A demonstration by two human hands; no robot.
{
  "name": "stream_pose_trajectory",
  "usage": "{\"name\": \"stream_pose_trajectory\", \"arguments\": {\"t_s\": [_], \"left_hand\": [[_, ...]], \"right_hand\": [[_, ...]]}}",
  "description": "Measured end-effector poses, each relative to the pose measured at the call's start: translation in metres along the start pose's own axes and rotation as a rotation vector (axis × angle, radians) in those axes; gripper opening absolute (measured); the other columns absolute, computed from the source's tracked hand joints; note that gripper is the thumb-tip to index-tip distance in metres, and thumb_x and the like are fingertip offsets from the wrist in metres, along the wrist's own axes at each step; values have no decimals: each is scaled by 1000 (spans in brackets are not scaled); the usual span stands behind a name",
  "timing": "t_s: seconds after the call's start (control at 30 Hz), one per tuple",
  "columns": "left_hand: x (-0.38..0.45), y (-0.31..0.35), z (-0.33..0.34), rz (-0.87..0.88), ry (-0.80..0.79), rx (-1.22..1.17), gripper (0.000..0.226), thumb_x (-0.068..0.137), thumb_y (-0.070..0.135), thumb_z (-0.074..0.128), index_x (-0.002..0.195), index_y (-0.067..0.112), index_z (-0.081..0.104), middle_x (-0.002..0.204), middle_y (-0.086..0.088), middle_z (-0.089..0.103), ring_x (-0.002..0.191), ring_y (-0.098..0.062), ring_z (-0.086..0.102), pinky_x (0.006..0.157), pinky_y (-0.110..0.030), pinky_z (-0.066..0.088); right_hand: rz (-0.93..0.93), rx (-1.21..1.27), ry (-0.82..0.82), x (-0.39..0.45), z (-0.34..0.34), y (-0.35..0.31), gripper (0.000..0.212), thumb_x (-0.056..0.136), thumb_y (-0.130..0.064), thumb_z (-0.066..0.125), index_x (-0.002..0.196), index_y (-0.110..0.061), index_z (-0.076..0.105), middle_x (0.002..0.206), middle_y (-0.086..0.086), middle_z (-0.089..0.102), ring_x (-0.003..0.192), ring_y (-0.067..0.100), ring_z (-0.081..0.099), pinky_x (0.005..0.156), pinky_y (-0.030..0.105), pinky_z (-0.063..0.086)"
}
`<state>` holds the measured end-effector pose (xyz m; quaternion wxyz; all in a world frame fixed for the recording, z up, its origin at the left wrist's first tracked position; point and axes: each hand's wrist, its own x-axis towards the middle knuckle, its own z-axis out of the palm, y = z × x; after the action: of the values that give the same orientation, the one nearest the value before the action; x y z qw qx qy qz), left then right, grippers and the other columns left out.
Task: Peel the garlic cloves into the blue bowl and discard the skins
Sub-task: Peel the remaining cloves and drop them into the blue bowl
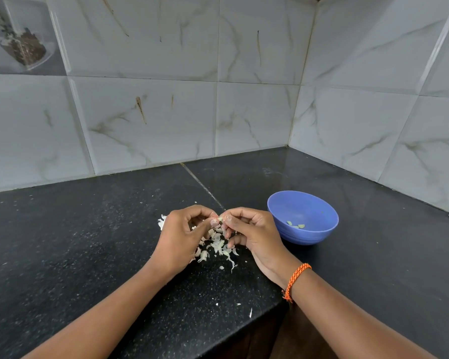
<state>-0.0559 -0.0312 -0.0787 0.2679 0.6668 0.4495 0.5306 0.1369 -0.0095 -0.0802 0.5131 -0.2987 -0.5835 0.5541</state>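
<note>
My left hand (180, 233) and my right hand (254, 233) meet fingertip to fingertip above the counter, and together they pinch one small garlic clove (220, 219), mostly hidden by the fingers. Below the hands a heap of white garlic skins (215, 246) lies on the black counter. The blue bowl (319, 235) stands just right of my right hand and holds a few peeled pale-green cloves (295, 225).
The black speckled counter (88, 242) runs into a tiled corner; its front edge drops off at the lower right. Loose skin flakes (250, 312) lie near that edge. An orange thread band (296, 279) circles my right wrist.
</note>
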Motion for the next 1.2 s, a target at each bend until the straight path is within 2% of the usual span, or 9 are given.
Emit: {"name": "stream_pose_trajectory", "arguments": {"t_s": [0.13, 0.23, 0.4, 0.6, 0.73, 0.8, 0.93, 1.07, 1.2], "left_hand": [[0, -2, 0, -17, 13, -16, 11, 102, 16, 74, 95, 21, 81, 81, 0, 75, 66, -18, 65, 70, -34, 56], [1, -4, 1, -34, 27, 14, 13, 104, 21, 73, 94, 26, 80, 74, -7, 72, 67, -31, 65, 69, -45, 54], [0, -4, 1, -62, 27, 11, 15, 106, 23, 70, 94, 27, 79, 67, -8, 69, 60, -26, 59, 64, -38, 49], [0, -2, 1, -74, 20, -16, 19, 107, 24, 67, 93, 26, 79, 73, -11, 71, 68, -45, 61, 68, -49, 54], [1, -3, 1, -71, 25, -23, 20, 109, 24, 64, 94, 22, 77, 78, -14, 71, 62, -45, 61, 71, -60, 56], [0, -2, 2, -74, 37, -30, 20, 109, 24, 64, 94, 21, 76, 80, -16, 70, 61, -43, 61, 69, -62, 56], [-2, 2, 3, -79, 59, -56, 23, 110, 25, 63, 91, 22, 76, 78, -20, 67, 56, -34, 58, 58, -51, 51], [-3, 7, 7, -91, 76, -21, 26, 108, 20, 63, 84, 21, 75, 62, -2, 64, 51, -17, 55, 53, -31, 44], [-6, 11, 7, -100, 80, 2, 25, 107, 22, 65, 84, 20, 75, 53, 0, 60, 45, -10, 49, 50, -29, 41]], "right_hand": [[-13, -48, 7, 0, 2, 2, 14, 103, -4, 66, 102, -3, 80, 81, 12, 66, 69, 21, 59, 53, 30, 55], [-38, -120, 32, 0, 3, 3, 17, 105, -5, 63, 106, -5, 80, 79, 10, 65, 68, 21, 58, 51, 31, 54], [-59, -212, 74, -1, 4, 4, 18, 106, -7, 63, 107, -9, 81, 70, 9, 62, 64, 19, 57, 51, 30, 53], [-70, -215, 75, -2, 5, 3, 16, 106, -9, 65, 106, -10, 81, 68, 6, 61, 63, 18, 57, 50, 29, 51], [-144, -321, 81, -5, 9, 2, 12, 105, -14, 68, 105, -13, 79, 70, 0, 65, 63, 15, 60, 51, 28, 50], [-243, -446, 134, -7, 13, 1, 10, 104, -16, 70, 105, -18, 80, 80, -9, 70, 70, 13, 66, 58, 26, 51], [-419, -629, 245, -8, 16, 0, 19, 93, -9, 80, 105, -23, 85, 104, -11, 73, 100, 14, 71, 81, 17, 54], [-405, -588, 226, -9, 19, -1, 31, 91, -6, 82, 117, -23, 78, 110, -13, 74, 77, 17, 73, 63, 14, 49], [-396, -572, 209, -11, 21, -1, 36, 93, -5, 80, 123, -24, 73, 100, -12, 76, 66, 18, 70, 57, 19, 51]]}}
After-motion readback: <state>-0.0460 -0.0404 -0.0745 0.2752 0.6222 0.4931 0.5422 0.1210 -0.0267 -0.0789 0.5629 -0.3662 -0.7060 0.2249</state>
